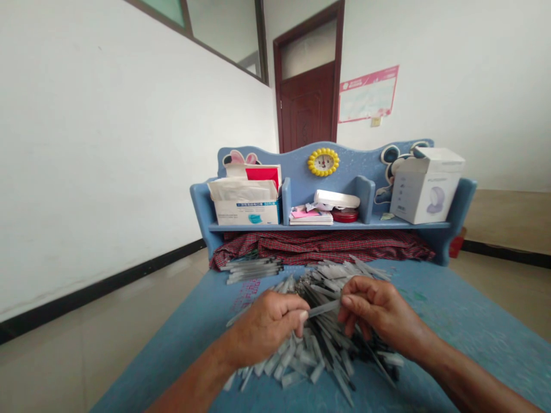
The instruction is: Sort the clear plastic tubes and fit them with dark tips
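Note:
A slim translucent pen (323,308) stretches between my two hands above the desk, slightly blurred. My left hand (269,324) pinches one end with thumb and forefinger. At the other end, the fingers of my right hand (376,307) are closed around it; its tip is hidden there. Below lies a loose heap of pens or pen parts (331,338), clear with dark lengths among them. Short frosted pieces that look like pen caps (297,367) are scattered at its near side. Several pens (252,269) lie side by side behind my left hand.
The blue desk (172,355) has a raised shelf (258,228) at the back. On it stand a face-mask box (247,209), papers (310,218), a red round tin (345,215) and a white carton (428,189). Checked cloth (327,245) lies bunched underneath.

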The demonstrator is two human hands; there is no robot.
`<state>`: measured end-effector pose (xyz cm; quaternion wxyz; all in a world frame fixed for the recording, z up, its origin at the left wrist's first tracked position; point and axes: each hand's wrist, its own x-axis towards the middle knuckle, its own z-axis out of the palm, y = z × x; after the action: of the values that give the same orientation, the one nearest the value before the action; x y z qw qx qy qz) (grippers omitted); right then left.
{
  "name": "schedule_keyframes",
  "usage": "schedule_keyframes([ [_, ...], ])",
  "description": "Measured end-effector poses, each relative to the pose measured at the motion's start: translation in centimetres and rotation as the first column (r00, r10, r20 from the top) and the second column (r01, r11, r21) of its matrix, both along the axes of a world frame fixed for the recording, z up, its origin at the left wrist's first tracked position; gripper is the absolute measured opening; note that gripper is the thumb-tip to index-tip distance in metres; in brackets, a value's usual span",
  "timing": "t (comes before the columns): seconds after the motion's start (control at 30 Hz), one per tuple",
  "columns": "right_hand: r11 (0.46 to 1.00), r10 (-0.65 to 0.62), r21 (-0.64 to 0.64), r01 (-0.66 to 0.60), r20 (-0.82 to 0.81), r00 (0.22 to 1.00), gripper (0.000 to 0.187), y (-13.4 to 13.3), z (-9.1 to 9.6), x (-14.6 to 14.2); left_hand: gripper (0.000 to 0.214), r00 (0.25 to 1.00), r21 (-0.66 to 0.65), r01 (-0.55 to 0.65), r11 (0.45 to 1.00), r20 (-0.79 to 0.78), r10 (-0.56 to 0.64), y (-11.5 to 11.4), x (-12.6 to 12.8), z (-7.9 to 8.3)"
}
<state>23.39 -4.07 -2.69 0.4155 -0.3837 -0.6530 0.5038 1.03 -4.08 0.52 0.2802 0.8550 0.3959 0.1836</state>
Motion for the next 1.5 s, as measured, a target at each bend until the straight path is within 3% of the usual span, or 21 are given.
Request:
schedule_keyframes([
  [0.1, 0.999, 0.052, -0.004, -0.053, -0.059, 0.997, 0.029, -0.1, 0.3, 0.2, 0.032, 0.997, -0.201, -0.031, 0.979, 0.069, 0.046, 0.1, 0.0, 0.0],
  [0.2, 0.998, 0.068, 0.017, -0.067, -0.102, 0.992, 0.026, -0.2, 0.7, 0.3, 0.029, 0.987, -0.287, -0.058, 0.956, 0.127, 0.098, 0.1, 0.0, -0.1],
  [0.47, 0.999, -0.035, 0.036, 0.035, -0.010, 0.999, 0.019, 0.1, 0.2, 0.5, 0.028, 0.984, -0.296, -0.053, 0.954, 0.146, 0.100, 0.2, 0.0, -0.1],
  [0.7, 0.986, -0.096, 0.154, 0.069, 0.176, 0.980, 0.015, 0.1, -0.2, 0.5, 0.027, 0.988, -0.279, -0.074, 0.958, 0.110, 0.108, 0.1, 0.0, 0.0],
  [0.83, 0.984, -0.128, 0.136, 0.113, 0.108, 0.986, 0.021, 0.1, 0.8, 1.1, 0.025, 0.989, -0.316, -0.051, 0.947, 0.119, 0.093, 0.8, -2.0, 1.0],
  [0.93, 0.963, -0.224, 0.160, 0.217, 0.024, 0.974, 0.024, 0.2, 1.8, 2.0, 0.025, 0.978, -0.329, -0.119, 0.937, 0.122, 0.167, 1.9, -4.8, 1.8],
  [1.03, 0.913, -0.348, 0.231, 0.336, 0.009, 0.937, 0.020, 0.1, 2.4, 2.4, 0.026, 0.949, -0.321, -0.225, 0.920, 0.141, 0.281, 3.1, -7.3, 1.9],
  [1.1, 0.852, -0.434, 0.369, 0.372, 0.097, 0.896, 0.016, -0.1, 2.2, 1.9, 0.025, 0.918, -0.311, -0.285, 0.907, 0.184, 0.351, 3.8, -8.1, 1.6],
  [1.2, 0.697, -0.533, 0.684, 0.216, 0.292, 0.795, 0.014, -0.2, 1.5, 0.6, 0.024, 0.872, -0.306, -0.336, 0.891, 0.255, 0.417, 4.4, -7.9, 0.7],
  [1.3, 0.569, -0.556, 0.821, -0.053, 0.431, 0.710, 0.020, -0.1, 0.5, -0.8, 0.022, 0.847, -0.316, -0.337, 0.887, 0.310, 0.432, 4.5, -6.5, -0.1],
  [1.37, 0.557, -0.525, 0.815, -0.161, 0.496, 0.692, 0.024, 0.1, 0.0, -1.3, 0.022, 0.820, -0.328, -0.335, 0.884, 0.361, 0.444, 4.3, -5.5, -0.5],
  [1.5, 0.644, -0.412, 0.740, -0.195, 0.550, 0.727, 0.024, 0.1, -0.3, -1.1, 0.021, 0.753, -0.391, -0.254, 0.885, 0.494, 0.435, 3.9, -3.9, -1.1],
])
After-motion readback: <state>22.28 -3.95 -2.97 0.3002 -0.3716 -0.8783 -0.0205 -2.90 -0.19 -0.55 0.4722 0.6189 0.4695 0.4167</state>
